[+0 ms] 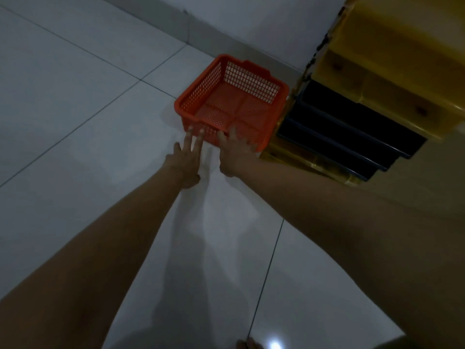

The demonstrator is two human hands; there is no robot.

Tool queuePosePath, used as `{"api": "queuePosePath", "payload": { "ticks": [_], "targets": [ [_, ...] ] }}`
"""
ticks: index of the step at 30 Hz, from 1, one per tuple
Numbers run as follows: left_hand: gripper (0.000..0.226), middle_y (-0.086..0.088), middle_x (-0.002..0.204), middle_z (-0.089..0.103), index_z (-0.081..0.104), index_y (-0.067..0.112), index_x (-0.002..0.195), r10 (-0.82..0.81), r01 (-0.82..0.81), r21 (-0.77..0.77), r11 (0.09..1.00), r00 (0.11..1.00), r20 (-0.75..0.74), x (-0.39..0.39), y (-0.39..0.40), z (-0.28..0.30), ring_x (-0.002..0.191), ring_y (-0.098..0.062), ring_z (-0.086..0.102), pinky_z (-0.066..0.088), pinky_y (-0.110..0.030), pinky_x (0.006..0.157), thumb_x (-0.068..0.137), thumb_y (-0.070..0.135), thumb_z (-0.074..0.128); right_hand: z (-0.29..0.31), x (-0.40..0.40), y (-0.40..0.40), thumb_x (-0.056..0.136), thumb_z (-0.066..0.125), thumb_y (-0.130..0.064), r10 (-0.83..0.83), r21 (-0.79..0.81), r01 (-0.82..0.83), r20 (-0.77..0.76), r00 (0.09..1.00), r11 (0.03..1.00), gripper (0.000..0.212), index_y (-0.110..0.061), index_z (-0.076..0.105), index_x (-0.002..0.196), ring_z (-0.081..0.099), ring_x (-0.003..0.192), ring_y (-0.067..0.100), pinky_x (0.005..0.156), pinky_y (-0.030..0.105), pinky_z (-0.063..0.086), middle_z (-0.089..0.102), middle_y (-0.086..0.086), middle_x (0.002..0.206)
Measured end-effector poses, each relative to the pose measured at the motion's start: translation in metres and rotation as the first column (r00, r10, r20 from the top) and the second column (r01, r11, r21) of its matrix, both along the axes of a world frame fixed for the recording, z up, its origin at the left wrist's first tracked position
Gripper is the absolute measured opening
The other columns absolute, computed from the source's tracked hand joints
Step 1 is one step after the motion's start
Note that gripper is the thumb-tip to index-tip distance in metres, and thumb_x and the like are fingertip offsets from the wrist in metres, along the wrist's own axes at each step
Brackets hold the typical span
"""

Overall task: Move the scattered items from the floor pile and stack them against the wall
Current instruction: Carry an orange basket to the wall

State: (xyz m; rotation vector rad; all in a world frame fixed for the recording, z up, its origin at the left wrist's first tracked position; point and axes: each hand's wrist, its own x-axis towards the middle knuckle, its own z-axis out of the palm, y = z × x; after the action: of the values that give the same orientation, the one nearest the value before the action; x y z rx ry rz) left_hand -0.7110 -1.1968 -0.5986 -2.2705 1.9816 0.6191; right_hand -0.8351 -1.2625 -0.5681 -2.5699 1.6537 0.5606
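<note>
An empty orange mesh basket (201, 91) sits on the white tiled floor close to the wall (264, 26). My left hand (185, 159) reaches out with straight fingers, the tips touching the basket's near wall at its left corner. My right hand (235, 153) lies open against the same near wall, fingers spread over its rim. Neither hand grips anything.
A stack of yellow and dark blue plastic bins (352, 122) stands right of the basket, touching its right side, against the wall. White floor tiles (75, 96) spread to the left and toward me. A toe (247, 345) shows at the bottom edge.
</note>
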Motion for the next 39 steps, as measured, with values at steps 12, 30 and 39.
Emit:
{"api": "queuePosePath", "payload": {
  "ticks": [12,30,39],
  "targets": [
    [0.112,0.004,0.161,-0.013,0.000,0.039,0.152,-0.041,0.070,0.312,0.948,0.994,-0.099,0.020,-0.009,-0.032,0.143,-0.043,-0.015,0.019,-0.068,0.109,0.072,0.048,0.078,0.010,0.000,-0.062,0.090,0.055,-0.014,-0.172,0.057,0.167,0.084,0.982,0.984,0.084,-0.030,0.001,0.152,0.007,0.143,0.048,0.111,0.065,0.012,-0.017,0.006,0.161],
    [0.099,0.005,0.162,-0.004,0.012,0.035,0.153,-0.028,0.056,0.283,0.958,0.995,-0.100,0.020,0.002,-0.023,0.146,-0.038,-0.006,0.019,-0.065,0.111,0.078,0.041,0.076,-0.010,0.024,-0.028,0.092,0.053,-0.035,0.115,-0.130,-0.160,-0.299,0.947,0.978,0.069,-0.017,0.023,0.151,0.005,0.142,0.053,0.107,0.069,0.022,0.006,0.022,0.158],
    [0.048,-0.007,0.136,0.052,0.048,0.018,0.137,0.013,-0.037,0.282,0.959,0.996,0.087,0.041,0.088,0.019,0.124,-0.024,0.052,0.045,-0.038,0.101,0.091,0.022,0.056,0.005,0.088,0.061,0.093,0.055,-0.021,0.754,0.290,-0.697,-0.217,0.620,0.656,0.030,-0.011,0.060,0.120,0.062,0.102,0.027,0.072,0.033,0.047,0.059,0.011,0.119]
  ]
}}
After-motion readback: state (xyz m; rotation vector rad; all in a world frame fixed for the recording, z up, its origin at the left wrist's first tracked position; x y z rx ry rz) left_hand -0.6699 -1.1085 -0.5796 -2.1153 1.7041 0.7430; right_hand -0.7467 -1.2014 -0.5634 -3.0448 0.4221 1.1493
